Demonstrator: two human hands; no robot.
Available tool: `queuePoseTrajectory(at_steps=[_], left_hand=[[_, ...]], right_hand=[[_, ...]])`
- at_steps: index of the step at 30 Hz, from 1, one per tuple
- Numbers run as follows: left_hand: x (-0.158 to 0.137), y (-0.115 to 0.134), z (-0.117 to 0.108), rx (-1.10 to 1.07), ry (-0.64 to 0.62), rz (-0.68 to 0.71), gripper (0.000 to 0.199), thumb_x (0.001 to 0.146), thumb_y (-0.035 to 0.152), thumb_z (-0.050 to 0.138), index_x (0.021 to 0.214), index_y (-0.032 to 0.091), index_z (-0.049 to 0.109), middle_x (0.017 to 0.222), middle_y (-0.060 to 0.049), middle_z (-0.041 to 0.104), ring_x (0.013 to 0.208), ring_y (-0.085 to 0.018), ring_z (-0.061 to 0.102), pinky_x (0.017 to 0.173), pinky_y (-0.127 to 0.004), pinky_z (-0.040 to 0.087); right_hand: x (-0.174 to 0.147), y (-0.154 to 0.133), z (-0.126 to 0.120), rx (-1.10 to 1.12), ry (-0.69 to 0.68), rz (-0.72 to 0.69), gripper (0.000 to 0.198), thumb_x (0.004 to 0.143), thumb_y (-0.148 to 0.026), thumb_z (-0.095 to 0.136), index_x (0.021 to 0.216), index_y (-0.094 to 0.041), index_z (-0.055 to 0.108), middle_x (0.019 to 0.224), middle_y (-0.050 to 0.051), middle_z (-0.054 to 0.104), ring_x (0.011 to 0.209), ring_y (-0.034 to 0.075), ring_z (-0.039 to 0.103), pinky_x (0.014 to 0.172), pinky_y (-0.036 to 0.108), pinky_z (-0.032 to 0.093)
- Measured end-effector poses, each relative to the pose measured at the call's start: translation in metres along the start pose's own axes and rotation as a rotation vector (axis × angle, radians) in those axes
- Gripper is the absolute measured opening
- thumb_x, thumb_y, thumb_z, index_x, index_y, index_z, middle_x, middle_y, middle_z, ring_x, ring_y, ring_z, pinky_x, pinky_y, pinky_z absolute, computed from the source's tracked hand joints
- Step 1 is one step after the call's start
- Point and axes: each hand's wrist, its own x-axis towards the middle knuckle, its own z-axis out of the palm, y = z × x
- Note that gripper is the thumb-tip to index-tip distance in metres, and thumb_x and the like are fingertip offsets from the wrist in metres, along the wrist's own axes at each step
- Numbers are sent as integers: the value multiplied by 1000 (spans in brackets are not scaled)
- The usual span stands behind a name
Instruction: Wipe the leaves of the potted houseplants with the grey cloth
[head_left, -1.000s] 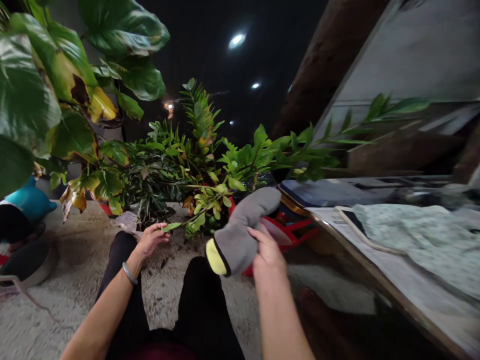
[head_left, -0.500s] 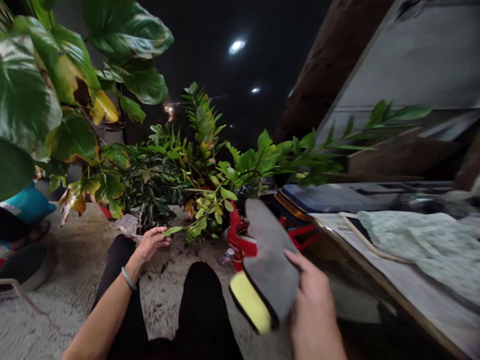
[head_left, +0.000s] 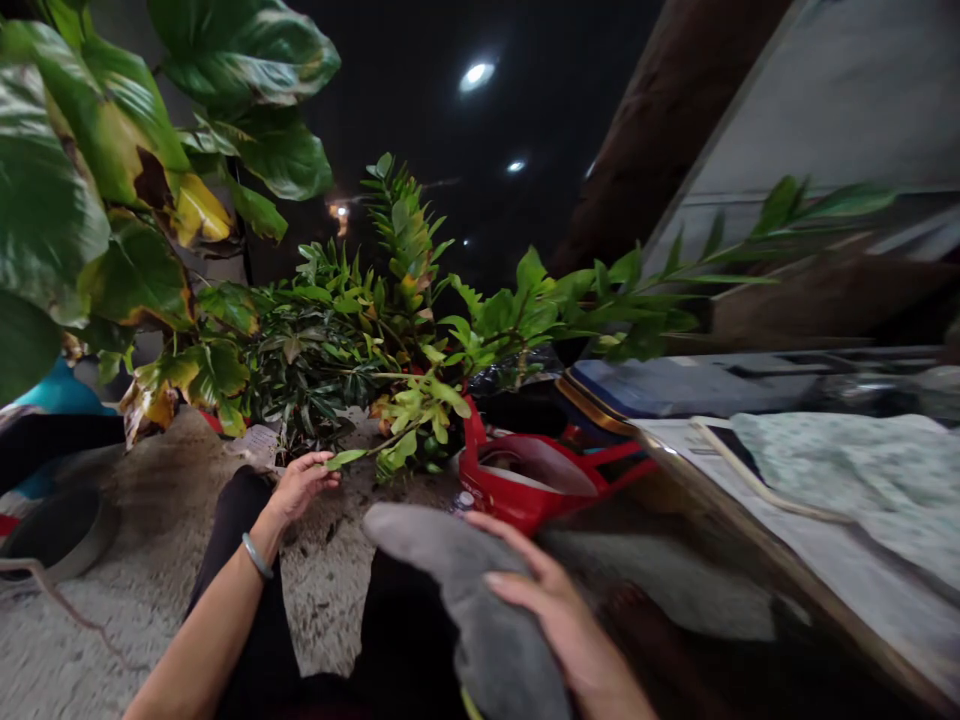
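My left hand (head_left: 307,486) pinches a green leaf (head_left: 346,459) at the end of a thin branch that reaches out from the potted plants (head_left: 315,360). A pale bangle is on that wrist. In my right hand (head_left: 551,600) is a soft grey cloth (head_left: 469,570), gripped along its right side and held over my right knee; its kind is not clear. A sliver of yellow shows at its lower edge, and the bottom is cut off by the frame. Just beyond it stands a red bag (head_left: 525,485), its top gaping.
Large leaves (head_left: 127,260), partly yellowed and browned, hang at the left. A grey basin (head_left: 56,535) rests on the floor there, near another person's dark sleeve or leg. To the right is a long surface with a patterned cloth (head_left: 847,480).
My right hand has swung down and left with the grey cloth, turning its yellow part mostly out of sight and uncovering the red bag. My left hand stays on the leaf.
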Motion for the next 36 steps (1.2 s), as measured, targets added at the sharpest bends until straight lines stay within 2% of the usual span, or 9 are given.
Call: queuePoseTrajectory(at_steps=[3,6,11,15,19,25,29,33,36], left_hand=[[-3,0,2,-13,-18,1,38,64,22,88,98,13,72,88,-8,74,81,-20,70,78,-33,54],[-5,1,5,-25,-13,3,40,64,20,87,101,14,72,90,-8,74,82,-20,70,80,-33,53],[-1,0,4,-26,68,16,40,59,22,89,95,15,72,83,-6,73,75,-18,69,76,-31,52],[4,-1,3,5,100,18,32,57,26,89,79,14,70,71,-2,70,63,-15,64,67,-27,49],[3,-4,8,25,38,-16,33,58,24,87,85,13,73,80,-5,71,69,-16,65,69,-29,50],[3,3,3,-94,187,151,34,54,12,82,85,18,70,102,-4,70,87,-18,66,81,-33,54],[4,23,-17,-266,308,315,30,46,4,78,64,18,58,97,-1,68,93,-18,65,86,-34,54],[-1,39,-30,-282,269,361,27,49,4,77,68,18,64,110,-1,70,104,-22,64,95,-42,51],[-4,42,-30,-212,225,340,35,55,7,78,86,21,73,120,-5,69,113,-27,62,96,-45,50]], right_hand=[[38,-27,-20,160,263,5,56,45,-27,77,101,-30,75,84,1,78,64,25,71,56,35,58],[85,-38,19,279,394,-101,47,47,-27,73,94,-26,71,74,-4,74,66,22,70,66,36,60],[75,0,108,78,-15,31,38,45,-21,77,83,-24,75,76,4,76,67,29,71,65,46,59],[17,14,80,-140,-326,46,41,53,-24,77,94,-29,79,99,6,77,86,32,72,77,45,58],[-5,-25,41,-76,-278,-71,57,60,-36,78,116,-28,71,104,6,75,81,28,71,67,38,57],[49,-72,117,-187,6,-567,61,63,-40,78,120,-22,67,116,8,72,101,29,66,92,43,53],[75,-26,142,-312,-45,-431,57,61,-41,74,114,-19,69,117,11,73,108,32,66,100,48,49],[38,16,104,-405,-88,-239,53,60,-41,74,108,-20,72,112,10,75,109,34,67,100,49,49],[1,-3,85,-413,-120,-272,48,63,-42,76,106,-22,73,110,8,76,107,32,67,97,45,50]])
